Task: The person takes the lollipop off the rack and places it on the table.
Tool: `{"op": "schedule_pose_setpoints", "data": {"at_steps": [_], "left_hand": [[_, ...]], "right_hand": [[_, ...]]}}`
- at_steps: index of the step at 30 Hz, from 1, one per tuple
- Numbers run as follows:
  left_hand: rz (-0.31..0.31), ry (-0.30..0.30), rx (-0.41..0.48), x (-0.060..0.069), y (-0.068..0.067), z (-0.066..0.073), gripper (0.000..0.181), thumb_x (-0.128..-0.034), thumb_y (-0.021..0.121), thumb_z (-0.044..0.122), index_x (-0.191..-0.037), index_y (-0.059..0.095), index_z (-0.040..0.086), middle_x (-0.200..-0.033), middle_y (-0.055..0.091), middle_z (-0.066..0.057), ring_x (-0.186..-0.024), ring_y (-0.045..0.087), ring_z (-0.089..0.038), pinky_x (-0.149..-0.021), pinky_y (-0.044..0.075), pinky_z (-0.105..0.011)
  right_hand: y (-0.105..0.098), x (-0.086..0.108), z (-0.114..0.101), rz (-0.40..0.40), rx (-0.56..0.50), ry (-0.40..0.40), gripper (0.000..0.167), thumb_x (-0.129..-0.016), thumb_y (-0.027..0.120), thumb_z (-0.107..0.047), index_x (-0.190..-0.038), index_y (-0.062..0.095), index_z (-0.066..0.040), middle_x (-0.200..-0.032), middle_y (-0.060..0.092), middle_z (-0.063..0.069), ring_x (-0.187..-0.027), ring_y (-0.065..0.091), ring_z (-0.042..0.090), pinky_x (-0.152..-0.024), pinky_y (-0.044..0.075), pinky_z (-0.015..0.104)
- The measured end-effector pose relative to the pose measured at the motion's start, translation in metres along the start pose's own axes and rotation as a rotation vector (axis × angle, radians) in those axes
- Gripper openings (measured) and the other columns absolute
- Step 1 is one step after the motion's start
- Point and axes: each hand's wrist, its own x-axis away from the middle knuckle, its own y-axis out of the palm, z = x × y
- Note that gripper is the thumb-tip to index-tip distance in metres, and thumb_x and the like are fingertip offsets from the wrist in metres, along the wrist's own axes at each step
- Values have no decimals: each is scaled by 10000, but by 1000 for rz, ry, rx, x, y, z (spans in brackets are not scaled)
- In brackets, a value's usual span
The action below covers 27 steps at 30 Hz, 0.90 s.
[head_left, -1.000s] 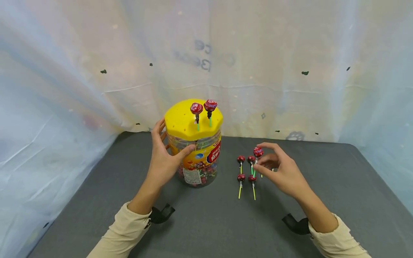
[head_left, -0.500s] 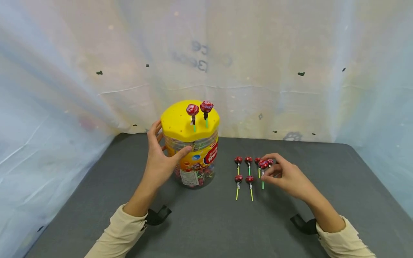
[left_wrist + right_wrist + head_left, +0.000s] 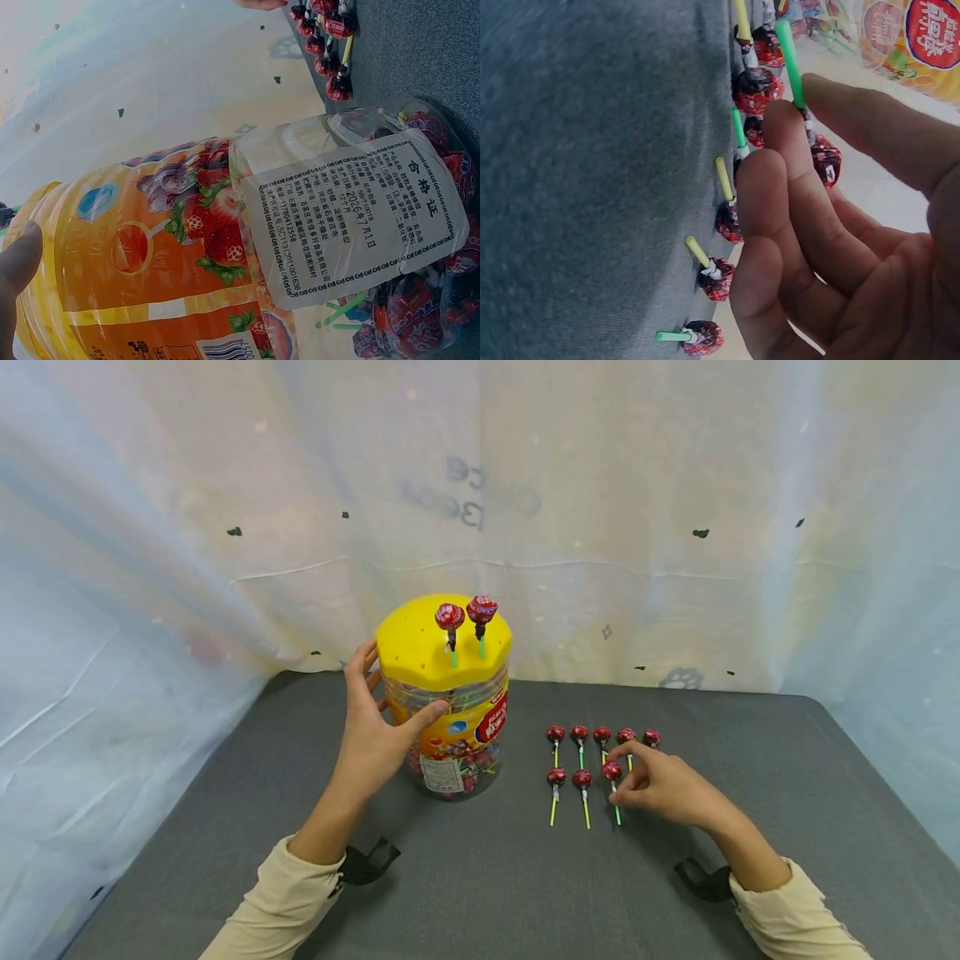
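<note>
A clear plastic candy jar (image 3: 468,739) with a yellow lid (image 3: 412,643) and a fruit-printed label stands upright on the table. My left hand (image 3: 375,743) holds its left side, thumb across the front and fingers partly hidden behind. Two red-wrapped lollipops, one (image 3: 450,617) beside another (image 3: 482,609), stick up from the lid by green sticks. To the right, my right hand (image 3: 663,787) pinches a red lollipop (image 3: 612,771) with a green stick between thumb and fingertips. It is at the right end of the front row, beside another lollipop (image 3: 582,778).
A back row of several lollipops (image 3: 580,733) lies on the dark grey table (image 3: 480,877), just beyond my right hand. One more lollipop (image 3: 555,776) lies at the left of the front row. A pale curtain (image 3: 570,527) hangs behind the table.
My right hand has brought the green-stick lollipop toward me, from over the back row down to the front row. My left hand keeps its hold on the jar.
</note>
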Motion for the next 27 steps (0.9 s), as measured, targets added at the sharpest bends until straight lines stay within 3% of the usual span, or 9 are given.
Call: {"op": "schedule_pose_setpoints", "data": {"at_steps": [9, 27], "left_hand": [[-7, -7, -15, 0, 0, 0, 1004, -880, 768, 320, -1568, 38, 282, -1639, 82, -8, -1511, 175, -289, -1158, 290, -586], [-6, -3, -19, 2, -1, 0, 998, -879, 769, 315, -1566, 46, 290, -1637, 91, -18, -1511, 182, -293, -1155, 299, -588]], "right_hand": [[5, -3, 8, -33, 36, 27, 571, -860, 778, -216, -1334, 524, -23, -794, 724, -65, -713, 589, 87, -649, 451, 272], [11, -5, 9, 9, 82, 38, 568, -833, 802, -212, -1311, 557, -28, -815, 746, -68, -743, 641, 78, -654, 465, 297]]}}
